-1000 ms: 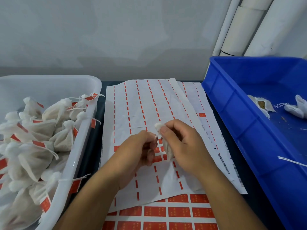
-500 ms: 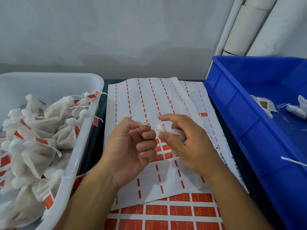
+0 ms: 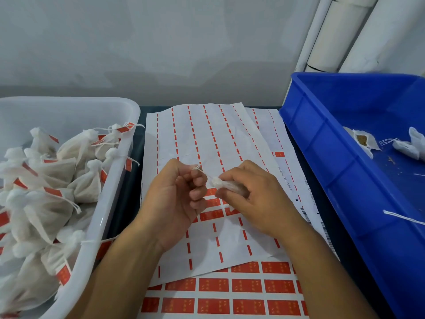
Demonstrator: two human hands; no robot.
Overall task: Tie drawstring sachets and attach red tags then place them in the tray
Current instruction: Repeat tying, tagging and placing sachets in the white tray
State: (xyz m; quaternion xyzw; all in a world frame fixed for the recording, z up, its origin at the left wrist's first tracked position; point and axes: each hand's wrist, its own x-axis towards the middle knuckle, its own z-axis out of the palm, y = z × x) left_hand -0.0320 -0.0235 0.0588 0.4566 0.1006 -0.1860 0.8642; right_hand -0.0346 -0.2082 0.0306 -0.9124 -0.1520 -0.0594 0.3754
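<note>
Only the head camera here, so one view to go through.

Dead center of the frame, both hands are working a small white sachet (image 3: pixel 226 185). The right hand (image 3: pixel 255 196) has its fingers curled round the body of the sachet, with the gathered neck poking out toward the left. The left hand (image 3: pixel 174 199) sits just beside it with the fingers curled in, pinching the drawstring (image 3: pixel 199 168), which runs from the top of those fingers across to the sachet's neck. The string looks pulled fairly straight between the two hands.

Under the hands is a mostly peeled label sheet (image 3: pixel 207 139) with thin red dashes left in columns, plus a few red tags (image 3: pixel 211 215) still on it right below the fingers. A second sheet (image 3: pixel 230 295) at the bottom of the frame has full rows of red labels.

On the left side there's a white tray (image 3: pixel 115 180) piled with finished sachets (image 3: pixel 53 180), tied off with red tags stuck on their strings; a couple of tags hang over the rim.

On the right, a blue bin (image 3: pixel 333 157) has a few loose untied sachets (image 3: pixel 404 146) in its upper right part, one open with brown filling showing, and a stray string lower down. White pipes (image 3: pixel 333 33) stand in the upper right corner against a grey wall.
</note>
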